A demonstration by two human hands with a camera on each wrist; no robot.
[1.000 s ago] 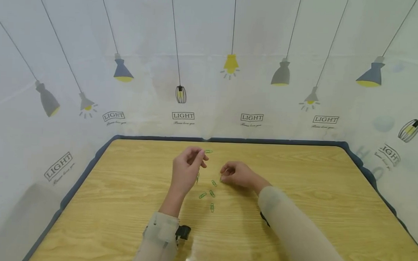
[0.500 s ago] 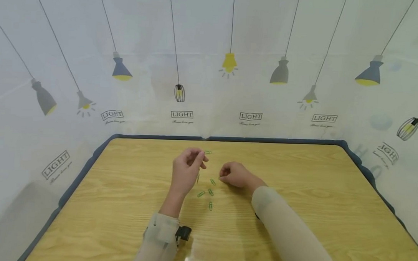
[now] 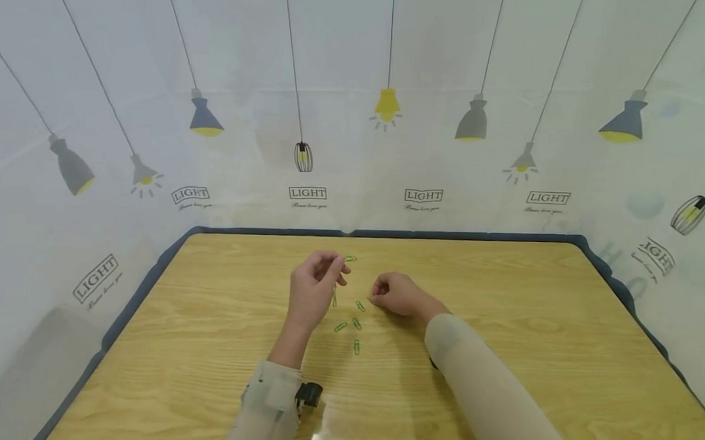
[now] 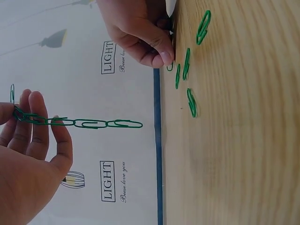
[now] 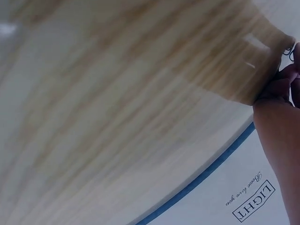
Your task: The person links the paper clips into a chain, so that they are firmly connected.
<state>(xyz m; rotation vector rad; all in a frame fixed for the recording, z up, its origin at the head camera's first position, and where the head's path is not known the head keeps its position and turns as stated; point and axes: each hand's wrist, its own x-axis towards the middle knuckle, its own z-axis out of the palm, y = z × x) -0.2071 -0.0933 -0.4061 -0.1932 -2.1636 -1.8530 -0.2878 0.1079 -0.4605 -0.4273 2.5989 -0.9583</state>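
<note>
My left hand [image 3: 315, 287] pinches a chain of linked green paper clips [image 4: 91, 123] above the table. The chain hangs down past my fingers, best seen in the left wrist view. One clip [image 3: 350, 259] sticks out from the thumb and fingertip toward the right. Close to the tabletop, my right hand [image 3: 401, 294] pinches a single paper clip [image 4: 170, 66] between thumb and finger, mostly covered by them. Several loose green paper clips [image 3: 356, 324] lie between and in front of the two hands. In the right wrist view, my right hand [image 5: 286, 86] is cut off by the edge.
The wood-grain table [image 3: 208, 344] has a dark blue border [image 3: 462, 237] along its back and sides. Behind it hangs a pale backdrop [image 3: 355, 129] printed with lamps. A black wrist camera [image 3: 309, 394] sits on the left sleeve.
My right hand has shifted slightly left, and the clip in its fingers shows less in the head view. The left hand stays almost still with the chain. Loose clips have not moved.
</note>
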